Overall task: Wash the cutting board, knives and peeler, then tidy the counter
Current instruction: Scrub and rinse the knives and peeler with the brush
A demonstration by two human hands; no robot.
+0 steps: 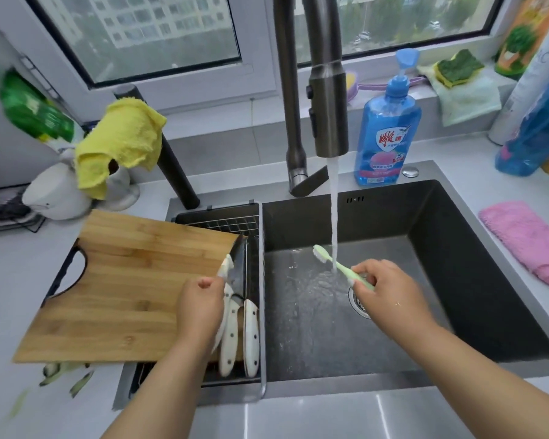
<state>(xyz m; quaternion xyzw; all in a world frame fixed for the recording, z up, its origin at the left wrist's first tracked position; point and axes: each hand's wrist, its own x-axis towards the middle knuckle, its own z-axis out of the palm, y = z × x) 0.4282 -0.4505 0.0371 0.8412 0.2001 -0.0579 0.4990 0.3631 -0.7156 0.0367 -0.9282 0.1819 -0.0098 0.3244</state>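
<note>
**Brush under the tap, peeler coming off the rack**

The right hand [390,288] pinches the handle of a green toothbrush [341,267], fingers curled round its lower end, with the bristled head held just beside the stream of water [333,217] falling from the faucet [328,99] into the dark sink [476,280]. The left hand [200,304] is closed round a white-handled tool that looks like the peeler [225,267], its pale head poking out above the knuckles; I cannot tell the tool for certain.

The cutting board [124,286] lies tilted over the left edge of the sink, partly on the tabletop [10,280] and partly on the wire drain rack [222,221]. The knives [240,331] lie in that rack between the board's right edge and the sink's divider, white handles toward the person, one dark blade pointing away. Green peel scraps [65,375] lie on the tabletop under the board's near edge.

By my reading this is the washing stage, at its start: the brush is being wetted and the small tool picked up for scrubbing. The next move calls for carrying the tool across the divider into the stream and working the bristles over its blade, fingers kept clear of the edge. The dish soap bottle [387,137] stands at the sink's far rim if needed. Board, knives and scraps still wait.
</note>
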